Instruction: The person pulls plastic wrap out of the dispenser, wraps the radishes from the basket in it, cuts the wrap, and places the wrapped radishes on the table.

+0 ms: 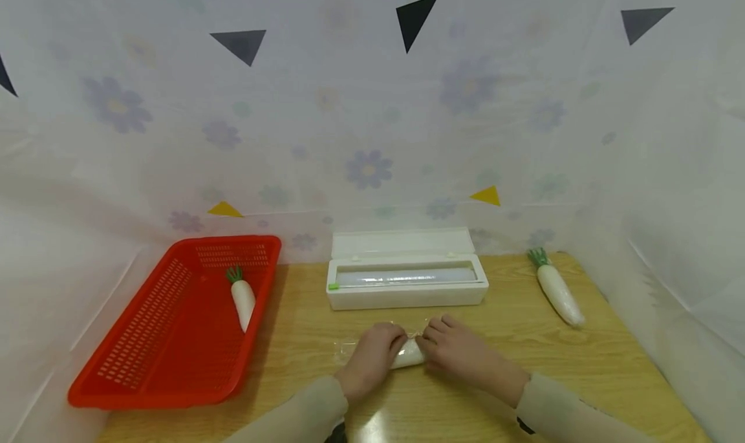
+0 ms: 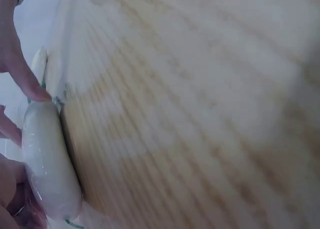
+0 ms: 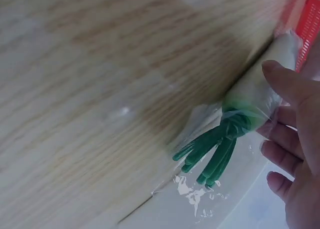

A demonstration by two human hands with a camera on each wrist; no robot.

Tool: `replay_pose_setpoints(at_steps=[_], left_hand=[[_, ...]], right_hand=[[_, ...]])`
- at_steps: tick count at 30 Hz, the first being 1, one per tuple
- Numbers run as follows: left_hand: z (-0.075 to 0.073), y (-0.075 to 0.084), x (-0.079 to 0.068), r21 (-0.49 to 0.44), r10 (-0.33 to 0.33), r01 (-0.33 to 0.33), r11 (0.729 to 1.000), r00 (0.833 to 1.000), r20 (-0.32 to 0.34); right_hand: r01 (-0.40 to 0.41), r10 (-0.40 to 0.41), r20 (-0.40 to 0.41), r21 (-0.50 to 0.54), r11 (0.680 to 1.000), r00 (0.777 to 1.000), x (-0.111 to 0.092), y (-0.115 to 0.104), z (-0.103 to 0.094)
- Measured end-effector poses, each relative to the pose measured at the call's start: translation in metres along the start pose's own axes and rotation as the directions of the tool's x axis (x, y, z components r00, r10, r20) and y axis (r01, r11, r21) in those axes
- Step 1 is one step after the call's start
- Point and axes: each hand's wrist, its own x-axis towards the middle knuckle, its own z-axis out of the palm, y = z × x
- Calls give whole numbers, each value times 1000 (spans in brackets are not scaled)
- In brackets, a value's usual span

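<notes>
On a table point(image 1: 302, 372), a red basket point(image 1: 186, 346) contains one radish point(image 1: 243, 302); an open white box point(image 1: 407, 297) contains a film roll point(image 1: 407, 276). In front, left hand point(image 1: 372, 359) and right hand point(image 1: 460, 354), fingers partly curled, grip a wrapped radish point(image 1: 410, 355).

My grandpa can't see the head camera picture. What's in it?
A person's left hand and right hand hold a film-wrapped white radish on a wooden table. Behind it sits an open white box; a red basket holding another radish is at left, a third radish at right.
</notes>
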Motion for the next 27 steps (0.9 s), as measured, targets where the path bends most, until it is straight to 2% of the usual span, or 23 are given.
replay_pose_setpoints(at_steps=[2, 5, 7, 9, 12, 16, 20, 24, 27], left_hand=[[-2, 0, -2, 43, 14, -13, 999, 999, -34], [-5, 5, -7, 190, 100, -91, 978, 994, -41], [-6, 10, -12, 316, 162, -151, 937, 987, -8], [-5, 15, -14, 413, 193, -192, 890, 980, 38], [-4, 20, -13, 493, 162, -185, 850, 983, 90], [-2, 21, -7, 513, 88, -142, 847, 988, 128], [1, 17, -6, 506, 44, -118, 854, 987, 154], [4, 12, -10, 495, 64, -131, 859, 987, 150], [2, 9, -16, 440, 80, -142, 887, 985, 155]], right_hand=[[0, -1, -12, -18, 1000, 1000, 1, -2, 2], [1, -2, -35, -44, 999, 999, 3, -5, 6], [-3, 0, -43, -64, 998, 999, 4, -5, 9], [-11, 7, -49, -85, 996, 999, 4, -6, 11], [-27, 22, -62, -82, 996, 998, 6, -5, 14], [-75, 75, -71, 7, 997, 995, 9, -2, 16], [-114, 118, -34, 92, 989, 992, 10, 1, 15], [-127, 123, 35, 155, 980, 992, 8, 3, 8], [-157, 137, 96, 239, 958, 986, 6, 4, 3]])
